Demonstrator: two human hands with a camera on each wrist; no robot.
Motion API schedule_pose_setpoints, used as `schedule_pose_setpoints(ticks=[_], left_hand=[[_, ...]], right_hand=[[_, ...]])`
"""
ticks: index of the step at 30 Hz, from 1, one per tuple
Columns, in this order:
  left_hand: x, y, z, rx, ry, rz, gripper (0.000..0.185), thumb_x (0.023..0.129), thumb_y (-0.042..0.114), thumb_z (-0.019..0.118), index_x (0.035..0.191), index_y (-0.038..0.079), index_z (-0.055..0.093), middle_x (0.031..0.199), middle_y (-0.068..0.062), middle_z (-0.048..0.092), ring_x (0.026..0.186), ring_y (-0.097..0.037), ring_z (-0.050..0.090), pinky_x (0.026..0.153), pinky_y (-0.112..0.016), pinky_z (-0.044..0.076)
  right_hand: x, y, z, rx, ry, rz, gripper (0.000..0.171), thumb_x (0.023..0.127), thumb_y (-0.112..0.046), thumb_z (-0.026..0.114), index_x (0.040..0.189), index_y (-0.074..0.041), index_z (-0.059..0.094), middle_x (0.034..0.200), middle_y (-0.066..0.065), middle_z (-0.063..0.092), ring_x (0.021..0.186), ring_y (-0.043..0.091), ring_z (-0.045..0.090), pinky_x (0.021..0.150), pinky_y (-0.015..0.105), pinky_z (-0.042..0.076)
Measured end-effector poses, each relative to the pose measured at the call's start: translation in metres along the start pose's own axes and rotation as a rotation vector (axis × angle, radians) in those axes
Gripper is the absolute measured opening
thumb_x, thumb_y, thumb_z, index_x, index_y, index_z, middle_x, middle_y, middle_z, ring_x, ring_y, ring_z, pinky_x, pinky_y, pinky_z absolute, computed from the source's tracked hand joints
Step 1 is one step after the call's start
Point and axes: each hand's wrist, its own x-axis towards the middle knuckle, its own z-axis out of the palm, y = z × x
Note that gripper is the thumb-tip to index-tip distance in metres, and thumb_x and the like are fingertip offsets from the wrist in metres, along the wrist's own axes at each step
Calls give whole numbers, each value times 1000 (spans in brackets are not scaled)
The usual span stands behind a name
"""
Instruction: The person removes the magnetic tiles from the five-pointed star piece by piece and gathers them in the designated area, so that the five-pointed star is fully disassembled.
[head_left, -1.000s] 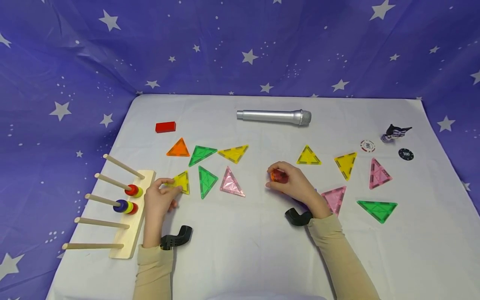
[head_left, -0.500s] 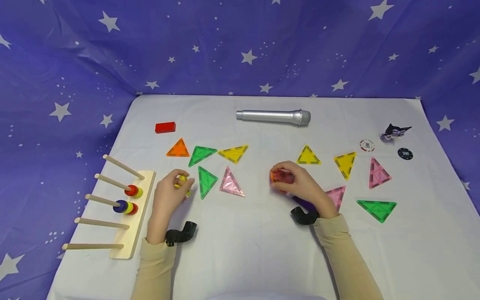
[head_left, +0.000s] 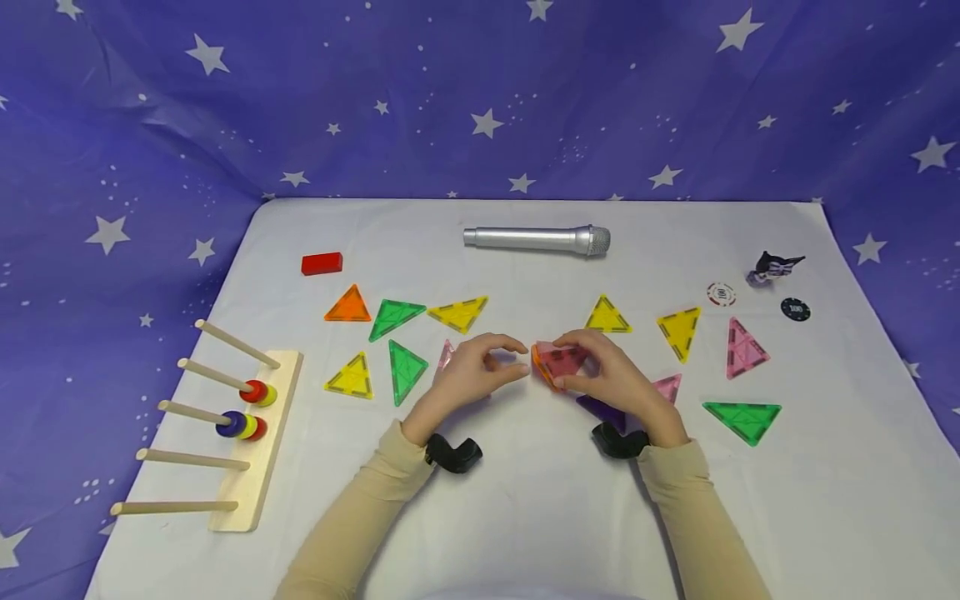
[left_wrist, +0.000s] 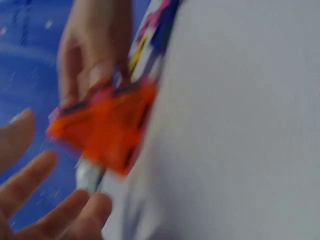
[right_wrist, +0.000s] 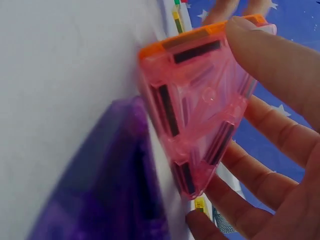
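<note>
My right hand point(head_left: 566, 362) pinches a pink triangle tile point(head_left: 561, 360) that stands tilted on the white cloth, joined to an orange triangle tile point(head_left: 537, 363) behind it. In the right wrist view the thumb point(right_wrist: 275, 65) presses the top of the pink tile point(right_wrist: 195, 110), and a purple tile point(right_wrist: 110, 190) lies flat beside it. My left hand point(head_left: 507, 360) is just left of the tiles, with relaxed fingers point(left_wrist: 50, 200) that hold nothing. The left wrist view shows the orange tile point(left_wrist: 105, 130), blurred.
Loose triangle tiles lie on both sides: a yellow one point(head_left: 351, 377) and a green one point(head_left: 406, 370) on the left, a pink one point(head_left: 742, 348) and a green one point(head_left: 744, 418) on the right. A silver microphone point(head_left: 536, 240) and a red block point(head_left: 322, 263) lie farther back. A wooden peg rack point(head_left: 255, 442) stands at the left edge.
My left hand let go of the yellow triangle and moved right, up to the right hand. The right hand has raised the pink and orange tiles more upright.
</note>
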Motion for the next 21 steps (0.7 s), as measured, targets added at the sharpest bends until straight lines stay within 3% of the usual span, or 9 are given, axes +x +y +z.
schedule_pose_setpoints(ticks=[3,7,13,21], left_hand=[[7,-1,16,-36,65,-21,26,80,29,69,98,10,67,99,-3,64,59,-13,56,52,-24,45],[10,-3,25,-103,121,-53,20,79,26,70,92,11,67,89,0,66,64,-10,61,59,-23,48],[11,-3,26,-218,108,-87,18,79,23,71,90,10,66,86,-1,68,78,-8,64,70,-24,48],[12,1,26,-250,100,-150,16,79,23,70,91,13,69,79,0,69,79,-8,64,67,-26,46]], right_hand=[[2,13,7,-45,18,-30,46,77,-19,73,117,-8,55,114,7,51,100,24,45,89,46,35],[3,19,14,-68,47,-82,45,76,-23,74,116,-12,57,116,2,52,107,21,44,90,44,35],[3,16,14,-105,81,-83,41,76,-22,74,114,-13,60,110,1,56,95,20,50,81,40,43],[2,15,11,-128,93,-69,42,75,-21,75,114,-12,61,109,2,57,91,19,51,76,39,46]])
